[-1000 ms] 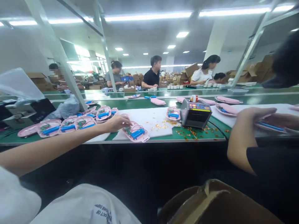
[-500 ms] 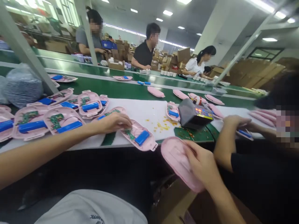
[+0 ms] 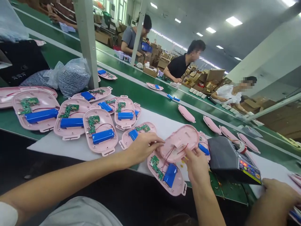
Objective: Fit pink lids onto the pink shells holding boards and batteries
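My right hand (image 3: 196,160) grips the lower right edge of a pink shell cover (image 3: 185,136), its inner side showing, with thin red wires across it. Fingers and thumb of my left hand (image 3: 150,144) are pinched at the cover's left edge; whether they hold the cover or a wire is hard to tell. Just below the cover lies an open pink shell (image 3: 176,185) with a green circuit board (image 3: 156,166) and a blue battery (image 3: 170,175), reaching over the table's front edge. Another such shell (image 3: 151,127) sits behind my left hand.
Several pink shells with batteries (image 3: 101,121) lie at the left. A dark box with a lit panel (image 3: 232,160) stands at the right, beside a person's blurred hand (image 3: 277,194). Bags of small parts (image 3: 74,77) rest by a post (image 3: 88,40). People sit across the green table.
My right hand has raised the pink cover from in front of the table to above the open shell and turned its inner side up. My left hand has moved to the cover's edge. The view has shifted left.
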A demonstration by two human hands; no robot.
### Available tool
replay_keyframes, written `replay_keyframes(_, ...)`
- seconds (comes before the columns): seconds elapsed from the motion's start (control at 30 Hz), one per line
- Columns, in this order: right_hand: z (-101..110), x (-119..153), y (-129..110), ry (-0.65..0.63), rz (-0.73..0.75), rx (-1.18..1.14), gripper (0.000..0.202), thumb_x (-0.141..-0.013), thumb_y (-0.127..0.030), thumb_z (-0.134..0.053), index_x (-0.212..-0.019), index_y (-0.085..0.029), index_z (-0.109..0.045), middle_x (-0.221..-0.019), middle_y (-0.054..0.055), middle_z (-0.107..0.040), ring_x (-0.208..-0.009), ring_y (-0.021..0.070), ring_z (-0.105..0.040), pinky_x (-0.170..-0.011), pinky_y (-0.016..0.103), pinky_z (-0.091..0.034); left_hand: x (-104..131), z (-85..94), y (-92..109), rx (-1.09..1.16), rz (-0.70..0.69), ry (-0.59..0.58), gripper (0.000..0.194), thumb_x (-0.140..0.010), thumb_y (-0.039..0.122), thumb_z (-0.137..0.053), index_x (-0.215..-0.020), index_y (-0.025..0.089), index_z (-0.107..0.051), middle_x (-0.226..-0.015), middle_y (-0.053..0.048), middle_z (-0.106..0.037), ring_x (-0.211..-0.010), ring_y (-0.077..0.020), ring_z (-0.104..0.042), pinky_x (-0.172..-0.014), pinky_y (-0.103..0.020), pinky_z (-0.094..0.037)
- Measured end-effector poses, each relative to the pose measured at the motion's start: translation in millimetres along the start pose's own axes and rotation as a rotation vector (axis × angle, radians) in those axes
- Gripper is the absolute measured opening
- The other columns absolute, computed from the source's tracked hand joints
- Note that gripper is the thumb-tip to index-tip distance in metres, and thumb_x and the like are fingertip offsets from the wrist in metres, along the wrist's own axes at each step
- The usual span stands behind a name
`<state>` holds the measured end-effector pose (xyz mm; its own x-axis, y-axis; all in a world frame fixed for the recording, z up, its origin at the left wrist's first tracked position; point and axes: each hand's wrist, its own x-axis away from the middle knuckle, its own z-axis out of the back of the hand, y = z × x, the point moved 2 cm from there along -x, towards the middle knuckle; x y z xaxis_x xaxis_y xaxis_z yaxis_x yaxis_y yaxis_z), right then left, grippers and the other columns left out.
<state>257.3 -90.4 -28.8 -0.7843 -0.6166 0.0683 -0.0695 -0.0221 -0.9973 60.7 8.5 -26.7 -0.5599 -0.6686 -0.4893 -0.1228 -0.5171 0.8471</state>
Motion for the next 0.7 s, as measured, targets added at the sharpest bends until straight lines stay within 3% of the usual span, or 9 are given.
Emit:
replay_keyframes(0.07,-3.3,13.1,5.7,-0.015,-0.012,-0.071,0.057,-0.052,-0.035,-0.088,-0.099,-0.017,-0.061,-0.099,0.007,-0.071,-0.081,0.0187,-0.067,-0.065,0.029,-0.056,0.8,-1.6,3.7,-0.067,-0.129,0.030,0.011,-0.088,0.014,-0.066,-0.088,0.017,-0.076,-0.078,-0.003,-0.075,-0.069,-0.0141,-0.066,-0.068,-0.024,-0.051)
replay_keyframes(0.2,-12.9,41.7,7.1,0.236,0.194,-0.217,0.060,-0.057,-0.028,-0.085,-0.111,-0.021,-0.059,-0.120,0.008,-0.066,-0.099,0.0206,-0.067,-0.079,0.035,-0.059,-0.3,-10.7,8.3,-0.252,-0.274,0.108,0.007,-0.088,0.021,-0.070,-0.086,0.018,-0.075,-0.083,-0.005,-0.070,-0.077,-0.0174,-0.063,-0.073,-0.030,-0.051)
replay_keyframes(0.3,-29.3,59.6,5.9,0.192,0.275,-0.265,0.057,-0.068,-0.025,-0.079,-0.121,-0.023,-0.057,-0.129,0.009,-0.063,-0.109,0.0233,-0.065,-0.088,0.042,-0.059,-5.3,-17.7,5.5,-0.303,-0.271,0.184,0.008,-0.087,0.022,-0.071,-0.081,0.018,-0.074,-0.105,-0.010,-0.063,-0.098,-0.0220,-0.060,-0.083,-0.036,-0.052)
replay_keyframes(0.37,-37.4,66.6,8.9,0.145,0.292,-0.266,0.054,-0.076,-0.026,-0.074,-0.126,-0.024,-0.056,-0.129,0.009,-0.062,-0.112,0.0249,-0.064,-0.091,0.046,-0.058,-9.1,-22.9,-0.8,-0.183,-0.220,0.182,0.008,-0.088,0.017,-0.069,-0.080,0.017,-0.072,-0.113,-0.009,-0.060,-0.098,-0.0198,-0.061,-0.084,-0.035,-0.053)
replay_keyframes(0.43,-39.5,68.6,15.7,0.141,0.298,-0.268,0.051,-0.080,-0.026,-0.070,-0.129,-0.024,-0.054,-0.130,0.009,-0.062,-0.115,0.0256,-0.064,-0.094,0.049,-0.057,-11.4,-27.9,-9.7,0.005,-0.098,0.157,0.004,-0.087,0.014,-0.068,-0.084,0.017,-0.067,-0.105,-0.007,-0.063,-0.087,-0.0153,-0.063,-0.078,-0.030,-0.053)
replay_keyframes(0.57,-27.1,60.9,23.2,0.132,0.315,-0.157,0.048,-0.082,-0.027,-0.066,-0.128,-0.022,-0.054,-0.132,0.010,-0.060,-0.121,0.0281,-0.060,-0.102,0.056,-0.050,-9.3,-34.2,-24.4,0.328,0.254,0.088,0.040,-0.075,0.022,-0.080,-0.103,0.019,-0.052,-0.084,0.001,-0.062,-0.067,-0.0127,-0.062,-0.062,-0.024,-0.051)
replay_keyframes(0.67,-9.3,53.5,2.6,0.327,0.563,0.228,0.048,-0.083,-0.035,-0.068,-0.127,-0.020,-0.056,-0.131,0.013,-0.060,-0.129,0.0300,-0.053,-0.112,0.058,-0.038,-6.1,-35.4,-25.5,0.348,0.313,0.018,0.046,-0.071,0.027,-0.082,-0.102,0.020,-0.048,-0.082,0.001,-0.062,-0.069,-0.0148,-0.063,-0.061,-0.025,-0.049)
replay_keyframes(0.7,-6.9,50.2,-7.8,0.329,0.667,0.400,0.052,-0.082,-0.038,-0.070,-0.128,-0.019,-0.057,-0.131,0.014,-0.061,-0.130,0.0307,-0.052,-0.113,0.058,-0.037,-5.4,-35.6,-25.2,0.328,0.307,0.010,0.045,-0.071,0.028,-0.082,-0.100,0.020,-0.049,-0.083,0.000,-0.062,-0.069,-0.0151,-0.063,-0.060,-0.025,-0.049)
